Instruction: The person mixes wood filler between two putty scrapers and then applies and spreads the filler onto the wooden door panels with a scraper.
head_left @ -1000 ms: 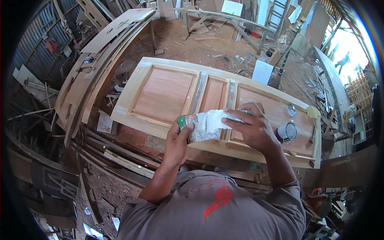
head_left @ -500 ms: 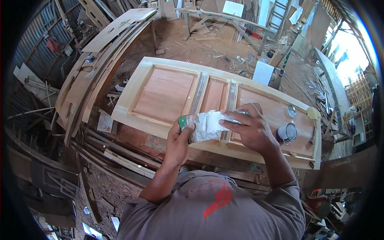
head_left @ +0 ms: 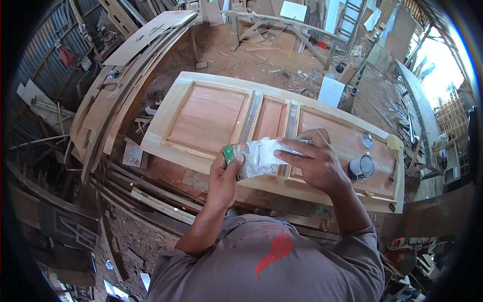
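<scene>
My left hand [head_left: 224,176] grips the green-cornered end of a flat board [head_left: 247,171] smeared with white paste. Pressed against the paste at the board's right part is a white flat scraper [head_left: 274,152], with the fingers of my right hand [head_left: 317,160] closed on it. Both hands are above a wooden panel door [head_left: 173,110] lying flat. On the door's right end stand an open can [head_left: 360,167] and, behind it, a round metal lid [head_left: 366,139]. A yellowish lump [head_left: 394,143] rests near the door's right edge.
Stacked boards [head_left: 118,85] run along the left. A wooden trestle [head_left: 287,21] stands at the back, near a white board [head_left: 331,91] beyond the door. Wood scraps lie on the floor. A long bench [head_left: 420,108] is at the right.
Both hands keep nearly the same place; the scraper and my right fingers have shifted very slightly on the pasted board.
</scene>
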Demonstrator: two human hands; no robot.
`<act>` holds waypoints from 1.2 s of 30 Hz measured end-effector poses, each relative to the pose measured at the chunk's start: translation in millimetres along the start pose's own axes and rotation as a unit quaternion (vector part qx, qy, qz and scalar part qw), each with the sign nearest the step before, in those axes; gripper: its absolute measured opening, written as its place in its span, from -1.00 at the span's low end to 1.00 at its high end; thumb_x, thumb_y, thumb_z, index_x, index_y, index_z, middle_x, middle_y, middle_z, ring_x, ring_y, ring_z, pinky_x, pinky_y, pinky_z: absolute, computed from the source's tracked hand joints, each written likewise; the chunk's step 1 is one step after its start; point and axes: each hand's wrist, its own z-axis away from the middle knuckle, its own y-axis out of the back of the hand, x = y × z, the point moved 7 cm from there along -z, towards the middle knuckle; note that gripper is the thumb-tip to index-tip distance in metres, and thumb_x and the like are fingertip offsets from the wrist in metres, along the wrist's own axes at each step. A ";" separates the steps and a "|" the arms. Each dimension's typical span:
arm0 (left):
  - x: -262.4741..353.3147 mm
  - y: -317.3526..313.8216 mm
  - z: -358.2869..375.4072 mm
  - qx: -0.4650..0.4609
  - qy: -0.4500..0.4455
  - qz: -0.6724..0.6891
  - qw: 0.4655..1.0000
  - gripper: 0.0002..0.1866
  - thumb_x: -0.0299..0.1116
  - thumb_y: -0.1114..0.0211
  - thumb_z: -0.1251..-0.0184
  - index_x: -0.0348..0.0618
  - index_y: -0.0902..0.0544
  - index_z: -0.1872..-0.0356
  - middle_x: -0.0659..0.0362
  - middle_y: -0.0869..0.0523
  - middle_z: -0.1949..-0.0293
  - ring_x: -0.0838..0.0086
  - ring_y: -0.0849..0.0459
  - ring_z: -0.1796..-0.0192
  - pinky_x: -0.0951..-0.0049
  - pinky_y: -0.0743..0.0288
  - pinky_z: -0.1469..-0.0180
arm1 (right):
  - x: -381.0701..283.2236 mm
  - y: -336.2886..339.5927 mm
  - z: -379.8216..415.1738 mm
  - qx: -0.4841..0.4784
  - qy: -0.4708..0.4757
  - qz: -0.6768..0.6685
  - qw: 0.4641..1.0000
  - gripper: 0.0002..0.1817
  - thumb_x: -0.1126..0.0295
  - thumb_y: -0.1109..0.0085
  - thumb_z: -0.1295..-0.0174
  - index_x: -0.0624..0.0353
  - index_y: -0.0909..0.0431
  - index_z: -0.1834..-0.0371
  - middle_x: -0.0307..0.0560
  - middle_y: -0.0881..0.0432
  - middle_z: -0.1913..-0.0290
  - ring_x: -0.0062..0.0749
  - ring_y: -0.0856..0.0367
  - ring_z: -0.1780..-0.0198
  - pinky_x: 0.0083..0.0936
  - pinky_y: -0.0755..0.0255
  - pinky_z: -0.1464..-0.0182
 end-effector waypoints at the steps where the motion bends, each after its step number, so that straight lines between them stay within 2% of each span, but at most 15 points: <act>1: -1.0 -0.8 -0.6 -0.004 0.003 0.005 1.000 -0.71 -0.54 -0.13 -0.62 -0.36 -0.58 -0.25 0.10 -0.74 -0.09 0.50 -0.71 -0.11 0.41 -0.57 -0.24 | -1.6 -4.3 2.1 -0.011 0.007 -0.002 1.000 -0.61 0.32 -0.42 -0.14 -0.13 -0.83 -0.08 -0.36 -0.75 -0.29 -0.22 -0.58 -0.10 -0.19 -0.39 -0.25; 3: -1.2 -2.2 -2.2 -0.011 0.000 0.006 1.000 -0.71 -0.54 -0.13 -0.62 -0.36 -0.58 -0.25 0.10 -0.74 -0.08 0.50 -0.71 -0.10 0.42 -0.58 -0.22 | -2.9 -13.8 0.0 -0.030 0.028 -0.003 0.999 -0.61 0.33 -0.42 -0.13 -0.14 -0.84 -0.07 -0.35 -0.75 -0.28 -0.22 -0.58 -0.10 -0.19 -0.39 -0.26; 6: 0.8 -0.2 -3.6 -0.007 -0.016 -0.005 1.000 -0.71 -0.54 -0.14 -0.62 -0.36 -0.59 -0.25 0.14 -0.75 -0.05 0.55 -0.69 -0.06 0.47 -0.58 -0.18 | 2.0 -5.7 1.1 -0.020 -0.001 0.015 1.000 -0.60 0.40 -0.39 -0.10 -0.13 -0.84 -0.06 -0.34 -0.76 -0.27 -0.21 -0.58 -0.10 -0.19 -0.39 -0.26; 9: -1.1 -1.8 0.0 -0.005 -0.014 -0.010 1.000 -0.72 -0.54 -0.14 -0.62 -0.36 -0.59 -0.25 0.14 -0.75 -0.05 0.55 -0.69 -0.06 0.47 -0.58 -0.18 | -7.0 -3.9 -3.2 0.003 0.022 0.002 1.000 -0.56 0.47 -0.36 -0.07 -0.13 -0.84 -0.06 -0.34 -0.76 -0.27 -0.21 -0.58 -0.11 -0.20 -0.40 -0.27; 12: 3.9 -3.0 -1.0 -0.005 -0.019 -0.006 1.000 -0.72 -0.54 -0.14 -0.62 -0.36 -0.59 -0.24 0.15 -0.74 -0.05 0.56 -0.69 -0.06 0.47 -0.58 -0.17 | 0.1 -10.1 0.2 -0.013 0.005 0.004 1.000 -0.52 0.53 -0.32 -0.03 -0.14 -0.84 -0.06 -0.34 -0.76 -0.27 -0.20 -0.58 -0.13 -0.21 -0.40 -0.27; 15: 0.2 0.2 -2.1 -0.006 -0.015 -0.004 1.000 -0.72 -0.54 -0.14 -0.62 -0.36 -0.59 -0.23 0.15 -0.74 -0.04 0.56 -0.69 -0.07 0.47 -0.58 -0.17 | 3.2 -1.1 0.1 0.006 -0.011 0.005 1.000 -0.54 0.48 -0.35 -0.05 -0.15 -0.84 -0.07 -0.35 -0.76 -0.27 -0.20 -0.58 -0.14 -0.20 -0.40 -0.28; 18: 2.5 -2.5 -5.4 -0.013 -0.017 -0.011 1.000 -0.73 -0.54 -0.14 -0.63 -0.36 -0.59 -0.23 0.15 -0.74 -0.05 0.56 -0.69 -0.07 0.47 -0.58 -0.17 | -4.4 -14.2 -2.2 -0.018 0.033 0.000 0.999 -0.54 0.45 -0.36 -0.05 -0.14 -0.83 -0.08 -0.36 -0.75 -0.27 -0.20 -0.57 -0.14 -0.20 -0.40 -0.28; 21: 2.0 1.5 -6.1 -0.001 -0.023 -0.014 1.000 -0.73 -0.54 -0.14 -0.63 -0.36 -0.60 -0.23 0.15 -0.74 -0.04 0.56 -0.69 -0.07 0.48 -0.57 -0.17 | 7.5 -9.2 -2.1 -0.022 0.008 0.028 0.999 -0.55 0.45 -0.36 -0.07 -0.12 -0.83 -0.09 -0.36 -0.75 -0.28 -0.21 -0.57 -0.14 -0.20 -0.40 -0.28; 23: -1.7 3.6 -6.2 0.002 -0.029 -0.011 1.000 -0.73 -0.53 -0.14 -0.63 -0.35 -0.60 -0.23 0.16 -0.74 -0.04 0.57 -0.68 -0.06 0.49 -0.57 -0.16 | 0.7 -6.5 -6.2 -0.009 0.010 -0.003 1.000 -0.47 0.52 -0.31 -0.01 -0.16 -0.83 -0.11 -0.36 -0.75 -0.27 -0.22 -0.58 -0.12 -0.17 -0.41 -0.27; 30: 6.3 -3.6 -2.2 -0.005 -0.061 -0.122 0.991 -0.73 -0.51 -0.14 -0.65 -0.37 -0.59 -0.23 0.16 -0.73 0.00 0.61 -0.64 -0.02 0.52 -0.54 -0.13 | -4.9 -11.3 -17.2 -0.025 0.036 -0.002 0.999 -0.44 0.56 -0.27 -0.02 -0.12 -0.80 -0.15 -0.32 -0.74 -0.28 -0.21 -0.57 -0.09 -0.22 -0.41 -0.21; 33: 11.6 -10.0 -1.8 -0.008 -0.083 -0.149 0.985 -0.73 -0.51 -0.13 -0.65 -0.38 -0.58 -0.23 0.15 -0.74 0.02 0.61 -0.64 -0.02 0.53 -0.54 -0.12 | -0.6 -18.2 -20.7 -0.050 0.022 0.020 0.998 -0.50 0.47 -0.34 -0.05 -0.05 -0.79 -0.15 -0.29 -0.71 -0.30 -0.27 -0.54 -0.12 -0.24 -0.35 -0.28; 36: 17.5 -12.3 0.3 0.005 -0.111 -0.195 0.975 -0.73 -0.50 -0.11 -0.66 -0.38 -0.58 -0.23 0.13 -0.74 0.03 0.59 -0.65 -0.01 0.51 -0.56 -0.09 | 12.3 -22.3 -17.2 -0.046 -0.020 0.032 0.998 -0.47 0.59 -0.26 -0.03 -0.04 -0.80 -0.13 -0.27 -0.75 -0.23 -0.21 -0.56 -0.04 -0.20 -0.44 -0.17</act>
